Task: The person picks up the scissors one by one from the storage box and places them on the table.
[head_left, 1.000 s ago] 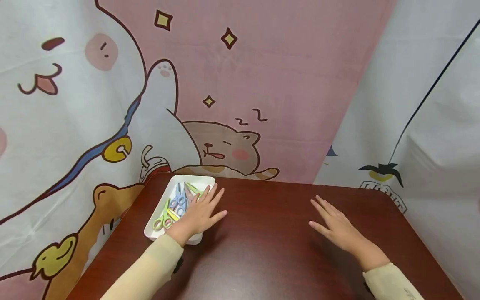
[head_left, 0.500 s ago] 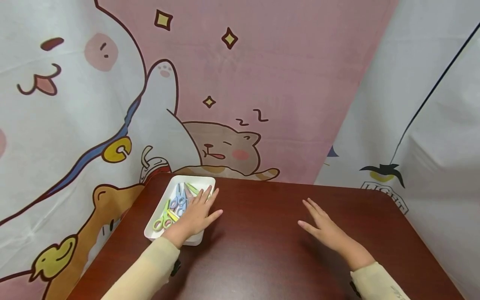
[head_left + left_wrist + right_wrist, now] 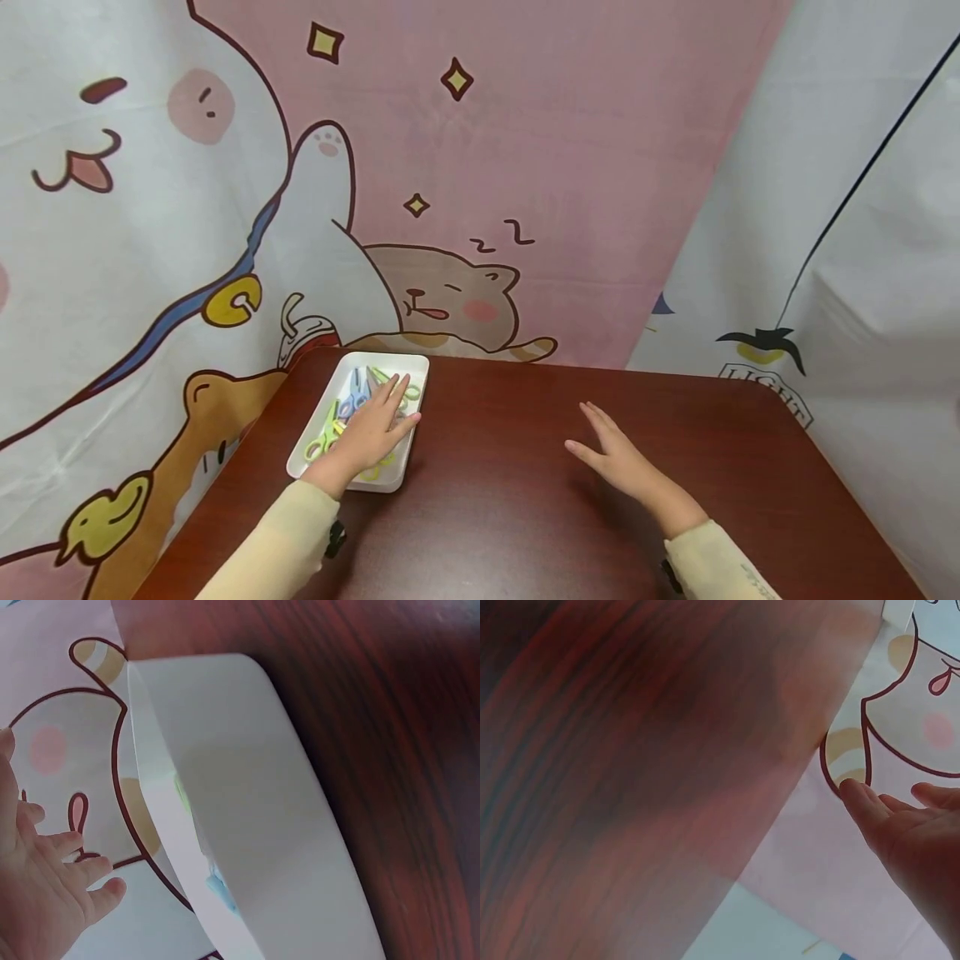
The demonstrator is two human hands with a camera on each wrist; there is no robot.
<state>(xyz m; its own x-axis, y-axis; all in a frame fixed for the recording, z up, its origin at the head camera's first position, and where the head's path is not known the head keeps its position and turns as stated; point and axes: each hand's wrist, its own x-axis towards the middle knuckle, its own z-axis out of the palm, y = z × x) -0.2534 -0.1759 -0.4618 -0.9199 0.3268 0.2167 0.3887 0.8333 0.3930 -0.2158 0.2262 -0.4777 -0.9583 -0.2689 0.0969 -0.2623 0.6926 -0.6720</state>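
Observation:
My left hand [image 3: 367,437] hovers over a white tray [image 3: 302,454] at the table's left, its fingers spread and holding nothing. In the tray lie several pairs of scissors: green scissors [image 3: 322,442] at the left side, blue scissors [image 3: 356,394] near the middle, and more green handles under and past my fingers. My hand hides part of the pile. In the left wrist view the tray's side wall [image 3: 247,780] covers most of the scissors. My right hand [image 3: 622,467] is held above the bare wood to the right, fingers extended, with nothing in it.
The dark reddish-brown table [image 3: 495,517] has rounded far corners. Right behind it hangs a cloth backdrop [image 3: 585,208] with cartoon animals, closing off the back and both sides.
My right hand has moved left across the table. The left hand has drifted a little left and nearer, uncovering green handles at the tray's right side. The tray has stayed put.

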